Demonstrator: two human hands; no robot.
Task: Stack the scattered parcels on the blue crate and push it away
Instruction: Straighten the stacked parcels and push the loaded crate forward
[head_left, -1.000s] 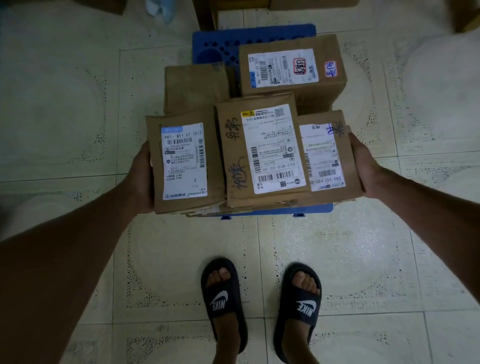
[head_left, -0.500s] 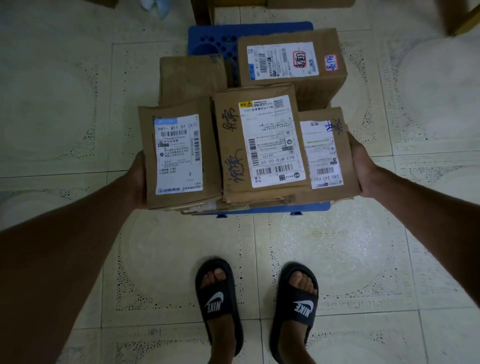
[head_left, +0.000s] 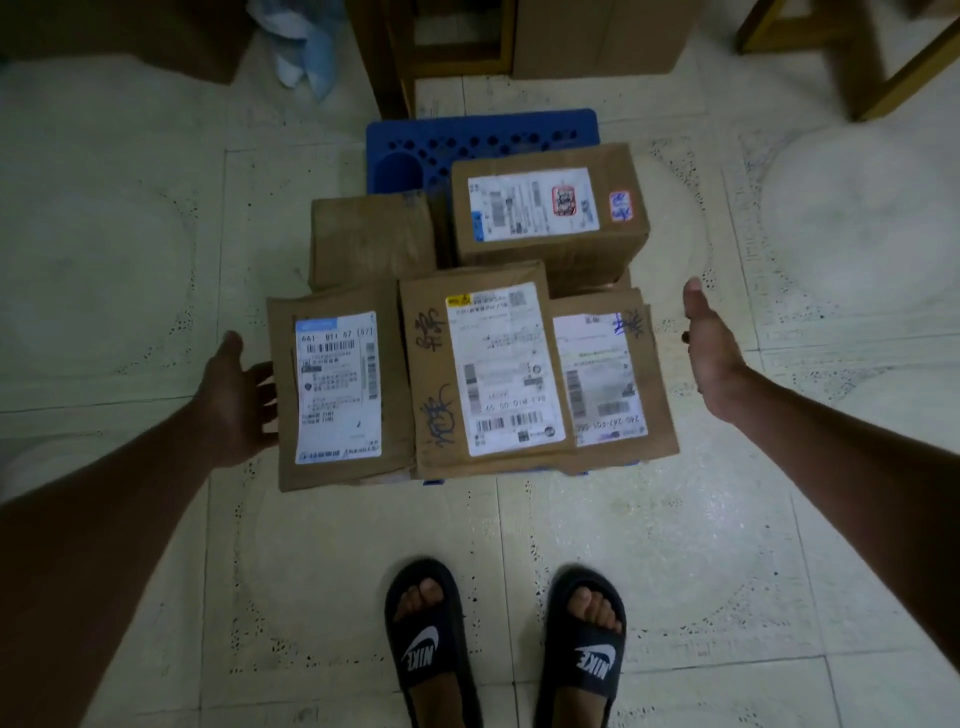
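Several brown cardboard parcels with white labels lie stacked on a blue perforated crate (head_left: 483, 140) on the tiled floor. In front sit a left parcel (head_left: 340, 387), a middle parcel (head_left: 488, 371) and a right parcel (head_left: 613, 384). Behind them are a plain parcel (head_left: 371, 239) and a taller labelled parcel (head_left: 548, 208). My left hand (head_left: 236, 397) is open, its fingers just at the left parcel's side. My right hand (head_left: 711, 343) is open and apart from the right parcel, palm facing the stack.
My feet in black slides (head_left: 504, 644) stand on the tiles just before the stack. Behind the crate are a wooden furniture leg (head_left: 384, 57) and a cardboard box (head_left: 602, 36). A crumpled light cloth (head_left: 301, 47) lies back left; a wooden frame (head_left: 893, 57) stands back right.
Both hands pressed the sides of the front parcels before; now they have come off and opened. The stack and crate sit farther from my feet.
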